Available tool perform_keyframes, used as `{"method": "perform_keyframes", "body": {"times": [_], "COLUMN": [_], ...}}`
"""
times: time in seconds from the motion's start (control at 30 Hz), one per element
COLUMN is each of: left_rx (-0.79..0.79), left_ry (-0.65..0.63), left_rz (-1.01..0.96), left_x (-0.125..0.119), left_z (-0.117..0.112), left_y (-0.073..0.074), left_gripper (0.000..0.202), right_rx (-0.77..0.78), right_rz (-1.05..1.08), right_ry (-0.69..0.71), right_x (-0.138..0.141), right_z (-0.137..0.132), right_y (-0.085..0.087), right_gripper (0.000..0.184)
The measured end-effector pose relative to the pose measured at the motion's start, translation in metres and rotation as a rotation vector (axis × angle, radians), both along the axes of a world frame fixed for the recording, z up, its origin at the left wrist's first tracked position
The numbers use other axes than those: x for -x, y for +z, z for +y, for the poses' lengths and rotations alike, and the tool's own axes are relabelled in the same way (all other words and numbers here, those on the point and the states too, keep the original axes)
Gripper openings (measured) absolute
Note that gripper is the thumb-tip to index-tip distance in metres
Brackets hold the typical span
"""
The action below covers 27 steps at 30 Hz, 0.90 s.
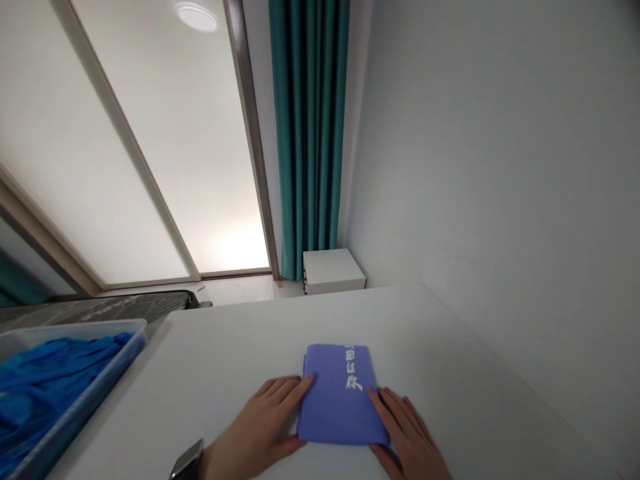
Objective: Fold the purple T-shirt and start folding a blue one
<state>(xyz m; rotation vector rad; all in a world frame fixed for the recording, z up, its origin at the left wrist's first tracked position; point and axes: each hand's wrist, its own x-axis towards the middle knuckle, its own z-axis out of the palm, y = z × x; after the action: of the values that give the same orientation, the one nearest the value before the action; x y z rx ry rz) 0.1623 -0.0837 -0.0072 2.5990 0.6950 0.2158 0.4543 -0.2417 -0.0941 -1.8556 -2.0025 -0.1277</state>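
Note:
A purple shirt (334, 400), folded into a neat rectangle with white printed characters at its upper right, lies flat on the white table (225, 360). My left hand (267, 420) grips its left side, with a fingertip on the upper face and the thumb at the lower left corner. On the opposite side, my right hand (407, 430) holds the right edge, its index fingertip on the cloth and its thumb by the lower right corner. A dark watch (188, 460) sits on my left wrist.
At the left stands a translucent plastic bin (143, 331) with crumpled blue clothing (60, 373) in it. A bare wall (500, 200) runs along the table's right side. Beyond the far edge are a white cabinet (334, 268), a green curtain (310, 133) and frosted sliding doors (175, 133).

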Motion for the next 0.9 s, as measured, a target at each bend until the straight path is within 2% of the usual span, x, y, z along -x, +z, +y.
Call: {"method": "perform_keyframes", "body": {"times": [0.2,0.37,0.6,0.9], "left_rx": [-0.034,-0.036,-0.077,-0.152], "left_ry": [-0.007,-0.002,-0.022,-0.007], "left_rz": [-0.017,-0.008,-0.058,-0.080], "left_x": [-0.011,-0.039,-0.098,-0.184], "left_z": [0.009,0.017,0.031,0.041], "left_y": [-0.008,-0.008,-0.011,-0.020], "left_gripper": [0.084,0.083,0.077,0.067], "right_rx": [0.044,0.096,0.092,-0.004], "right_rz": [-0.011,0.009,0.020,0.104], "right_ry": [0.001,-0.047,-0.184,-0.366], "right_x": [-0.012,-0.029,-0.070,-0.139], "right_z": [0.006,0.014,0.025,0.039], "right_y": [0.005,0.012,0.017,0.003], "right_gripper": [0.064,0.062,0.056,0.051]}}
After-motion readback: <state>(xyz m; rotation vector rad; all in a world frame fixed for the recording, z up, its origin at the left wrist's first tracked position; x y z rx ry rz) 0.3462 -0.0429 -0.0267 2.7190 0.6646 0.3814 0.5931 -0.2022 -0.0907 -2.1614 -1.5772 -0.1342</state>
